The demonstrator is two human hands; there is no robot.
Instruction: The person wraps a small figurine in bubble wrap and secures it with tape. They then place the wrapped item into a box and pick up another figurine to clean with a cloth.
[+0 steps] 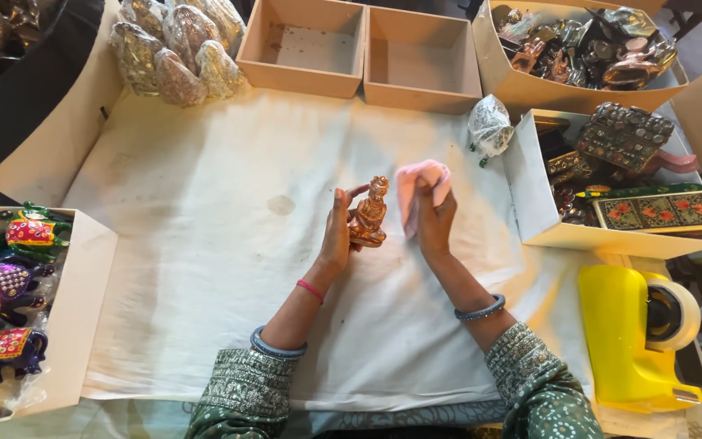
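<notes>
Copper-coloured figurine (368,213) stands upright in the air above the middle of the white cloth (205,244), between the two hands of the person. The left hand (337,232) is closed around its back and base, with the index finger stretched up beside the head. The right hand (432,213) grips a folded pink rag (418,184), which is just beside the figurine and seems not to press on it at this moment (the gap is small, so one cannot be fully sure). By judgement, the step in hand is the wiping of the statue. The next move would call for a firm hold at the base and a light stroke of the rag over the fine relief, turning the piece a little. Two empty cardboard trays (359,49) lie at the far edge, a box of painted elephants (10,293) is at the left, and a yellow tape dispenser (631,333) is at the right.
</notes>
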